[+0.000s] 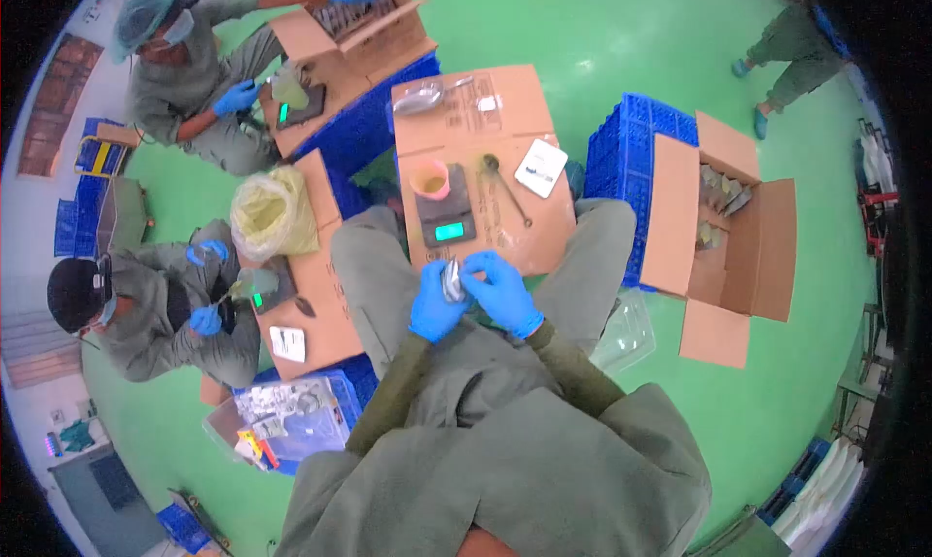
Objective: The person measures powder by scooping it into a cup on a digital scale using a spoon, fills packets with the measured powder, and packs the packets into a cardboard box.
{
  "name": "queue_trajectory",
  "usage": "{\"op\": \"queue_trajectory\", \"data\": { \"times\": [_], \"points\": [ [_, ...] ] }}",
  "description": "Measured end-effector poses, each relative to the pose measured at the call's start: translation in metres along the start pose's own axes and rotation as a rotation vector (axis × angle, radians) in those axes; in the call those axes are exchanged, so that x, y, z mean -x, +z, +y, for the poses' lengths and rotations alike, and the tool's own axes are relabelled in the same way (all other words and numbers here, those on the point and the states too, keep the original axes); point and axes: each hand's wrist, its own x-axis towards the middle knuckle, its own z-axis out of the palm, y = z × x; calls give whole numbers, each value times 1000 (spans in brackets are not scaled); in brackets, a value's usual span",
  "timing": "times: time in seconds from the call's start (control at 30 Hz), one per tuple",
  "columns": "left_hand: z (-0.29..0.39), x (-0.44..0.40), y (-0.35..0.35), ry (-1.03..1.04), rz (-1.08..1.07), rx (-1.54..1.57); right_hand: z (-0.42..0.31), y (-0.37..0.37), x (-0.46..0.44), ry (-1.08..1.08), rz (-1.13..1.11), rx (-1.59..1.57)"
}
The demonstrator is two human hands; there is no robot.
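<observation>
Green floor (573, 33): it ran glossy around the seated person, well beyond the scale (460, 200) on every side.
Silver packet (452, 279): it was between the two blue-gloved grips, on the person's side of the scale, probably held close to the body for clear sight and control.
Left grip (437, 306): it was wrapped around the packet's left side, apparently to steady it.
Right grip (502, 293): it was grasping the packet's right edge with bent fingers; the finer pinch was too small to tell.
Pink cup (429, 181): it stood upright on the far part of the scale, which left the green readout (449, 232) uncovered and facing the person.
Dark spoon (509, 194): it lay just right of the scale, presumably for easy reach by the right grip.
White tray (541, 168): it sat farther right of the scale, past the spoon, its dark contents unclear.
Metal scoop (421, 99): it rested beyond the scale, perhaps set out of the way.
Counter (544, 241): brown printed cardboard carried the scale.
Open carton (762, 256): it stood well right of the scale, beside blue crates (626, 164), with pouches (718, 190) inside.
Co-workers (209, 81): two people sat left of the scale, also blue-gloved.
</observation>
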Motion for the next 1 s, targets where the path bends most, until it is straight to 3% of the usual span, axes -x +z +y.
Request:
{"op": "queue_trajectory", "data": {
  "times": [0.07, 0.1, 0.13, 0.17, 0.27, 0.3, 0.4, 0.53, 0.63, 0.8, 0.93, 1.0],
  "points": [
    [-38, -4, 14, 78, 6, 15, 4, -6, -5, -2, 43, 69],
    [-29, -1, 12, 174, 66, -21, 11, -6, -6, -62, 45, 150],
    [-8, 2, 5, 125, 39, -10, 11, -7, -3, -81, 39, 170],
    [-30, -2, 15, 179, 73, -80, 11, -8, -5, -108, 28, 188],
    [-17, -3, 10, 255, -2, -46, 17, -21, -9, -137, -203, 387],
    [17, 3, -5, 255, -19, -78, 28, -20, -14, -136, -251, 438],
    [20, -3, -12, 311, -88, -168, 11, -20, -17, -5, -299, 595],
    [21, -11, -15, 330, -118, -201, -4, -20, -12, -154, -193, 577],
    [19, -10, -14, 358, -137, -170, -2, -23, -18, -50, -256, 710],
    [28, -10, -23, 367, -114, -152, -14, -28, -22, -71, -273, 696],
    [-19, -20, 0, 303, -115, -104, -30, -27, -26, -163, -321, 668],
    [-11, -40, 2, 308, -167, -43, -12, -33, -54, -105, -679, 563]
  ]
}}
